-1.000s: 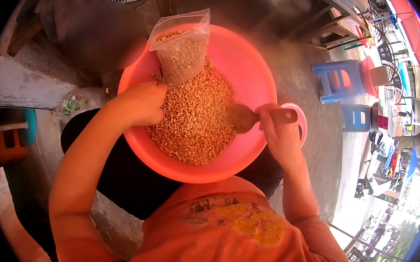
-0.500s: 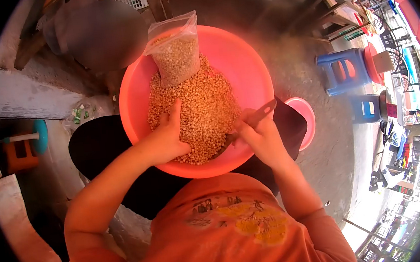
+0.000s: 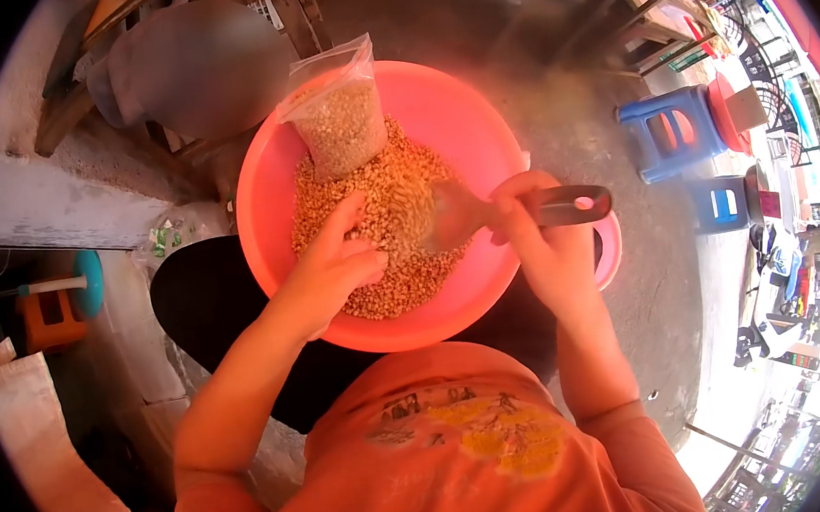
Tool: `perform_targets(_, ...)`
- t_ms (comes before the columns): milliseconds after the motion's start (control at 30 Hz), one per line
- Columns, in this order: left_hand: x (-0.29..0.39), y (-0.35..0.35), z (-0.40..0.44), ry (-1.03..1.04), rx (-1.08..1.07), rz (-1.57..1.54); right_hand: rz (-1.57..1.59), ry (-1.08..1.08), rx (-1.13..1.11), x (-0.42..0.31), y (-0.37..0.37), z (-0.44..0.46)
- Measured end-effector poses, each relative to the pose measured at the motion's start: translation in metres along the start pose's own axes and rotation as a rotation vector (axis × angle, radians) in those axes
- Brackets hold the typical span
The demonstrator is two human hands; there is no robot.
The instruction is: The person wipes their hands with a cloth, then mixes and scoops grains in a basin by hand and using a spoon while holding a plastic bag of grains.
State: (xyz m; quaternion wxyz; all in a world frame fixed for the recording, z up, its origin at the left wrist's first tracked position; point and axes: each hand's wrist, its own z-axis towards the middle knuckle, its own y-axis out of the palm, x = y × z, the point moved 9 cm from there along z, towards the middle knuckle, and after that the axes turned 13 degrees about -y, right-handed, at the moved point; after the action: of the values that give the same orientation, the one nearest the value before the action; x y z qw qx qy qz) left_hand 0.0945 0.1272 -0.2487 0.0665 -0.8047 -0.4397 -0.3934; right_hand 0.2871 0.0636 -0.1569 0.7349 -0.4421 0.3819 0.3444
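A big pink basin [image 3: 476,114] rests across my lap, holding a heap of small golden-tan kernels [image 3: 388,287]; I cannot tell their exact kind. Near the basin's far side, a clear plastic bag [image 3: 345,130] filled with similar kernels stands upright on the heap. My right hand [image 3: 554,248] is closed round the dark handle of a spatula [image 3: 460,215], whose broad head lies over the kernels, smeared by motion. My left hand [image 3: 328,268] is over the left part of the heap, fingers apart and holding nothing.
Beyond my right knee, a smaller pink basin [image 3: 610,250] shows partly on the floor. A blue plastic stool [image 3: 672,131] stands farther right. Wooden furniture [image 3: 306,16] is at the upper left, and an orange stool [image 3: 50,322] at the far left.
The spatula has swung up and left from the basin's lower right to the middle of the heap, its handle now pointing right. My left hand has shifted slightly, fingers still apart.
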Motion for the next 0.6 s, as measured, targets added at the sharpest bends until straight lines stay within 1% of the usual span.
perform_targets(33, 0.006, -0.001, -0.004, 0.061, -0.014, 0.054, -0.016, -0.016, 0.043, 0.000, -0.007, 0.001)
perform_targets(67, 0.011, -0.005, -0.008, 0.133, 0.025, 0.135, -0.032, -0.031, 0.086, 0.000, -0.014, 0.001)
perform_targets(133, 0.021, -0.013, -0.014, 0.279, 0.100, 0.299, -0.237, -0.073, 0.099, 0.005, -0.024, 0.004)
perform_targets(200, 0.023, -0.031, -0.010, 0.337, 0.206, 0.240, -0.390, -0.139, 0.128, 0.013, -0.029, 0.004)
perform_targets(233, 0.023, -0.040, -0.006, 0.366, 0.260, 0.208, -0.450, -0.111, 0.110, 0.020, -0.027, 0.003)
perform_targets(333, 0.021, -0.068, 0.003, 0.464, 0.409, 0.121, -0.489, -0.061, -0.053, 0.027, -0.008, -0.007)
perform_targets(367, 0.022, -0.076, 0.004, 0.552, 0.453, 0.053, -0.432, -0.099, -0.053, 0.026, -0.002, -0.010)
perform_targets(400, 0.027, -0.076, 0.003, 0.581, 0.477, 0.079, -0.342, -0.132, -0.035, 0.021, 0.005, -0.011)
perform_targets(467, 0.036, -0.073, -0.004, 0.634, 0.525, 0.134, -0.240, -0.099, -0.044, 0.021, 0.013, -0.013)
perform_targets(567, 0.039, -0.074, -0.007, 0.683, 0.527, 0.087, -0.050, 0.096, 0.016, 0.023, 0.008, -0.014)
perform_targets(600, 0.039, -0.076, -0.009, 0.700, 0.526, 0.077, -0.033, 0.084, 0.018, 0.020, 0.006, -0.012)
